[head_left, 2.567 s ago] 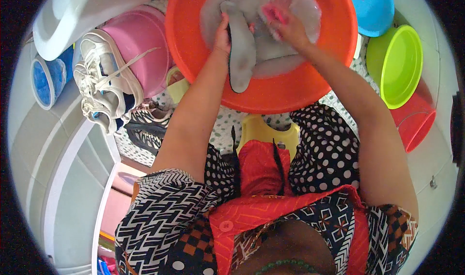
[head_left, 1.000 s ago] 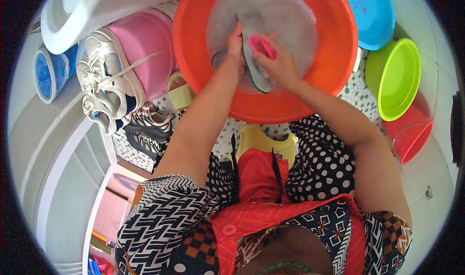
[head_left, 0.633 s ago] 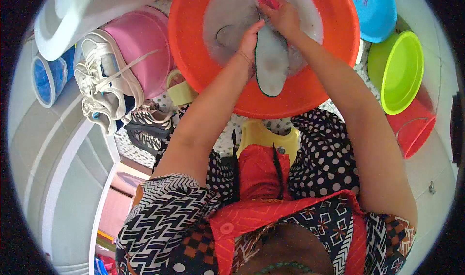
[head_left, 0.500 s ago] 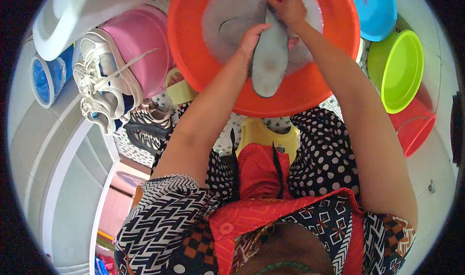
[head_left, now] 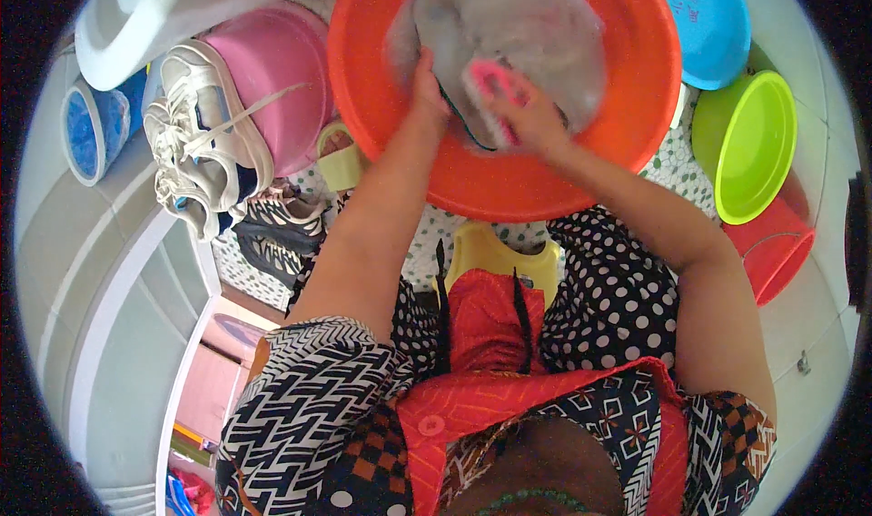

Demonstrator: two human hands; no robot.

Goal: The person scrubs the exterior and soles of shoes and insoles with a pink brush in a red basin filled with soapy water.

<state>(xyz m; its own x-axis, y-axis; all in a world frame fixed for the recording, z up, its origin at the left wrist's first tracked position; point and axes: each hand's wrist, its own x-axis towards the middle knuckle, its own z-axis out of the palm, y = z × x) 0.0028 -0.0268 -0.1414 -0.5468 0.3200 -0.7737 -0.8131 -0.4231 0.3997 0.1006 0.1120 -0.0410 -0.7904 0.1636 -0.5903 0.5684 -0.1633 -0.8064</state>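
Observation:
In an orange-red basin (head_left: 518, 193) of cloudy, greyish wash water (head_left: 554, 25), a grey shoe insole (head_left: 447, 48) with a dark edge lies at a slant, partly in the water. My left hand (head_left: 429, 98) grips the insole by its left edge; some of the fingers are hidden beneath it. Closed around a pink scrubbing brush (head_left: 495, 84) with pale bristles, my right hand (head_left: 538, 121) presses near the insole's lower end. The brush is slightly blurred and covers part of the insole.
White lace-up sneakers (head_left: 204, 107) rest against a pink tub (head_left: 286, 53) at left, with black-and-white shoes (head_left: 277, 234) below. A blue basin (head_left: 704, 25), lime-green bucket (head_left: 758, 148) and red bucket (head_left: 772, 248) line the right. A yellow stool (head_left: 481, 248) stands between my knees.
The insole has moved up and left, lower into the basin, with my left hand. My right hand has brought the brush down from the far side to the insole's near end.

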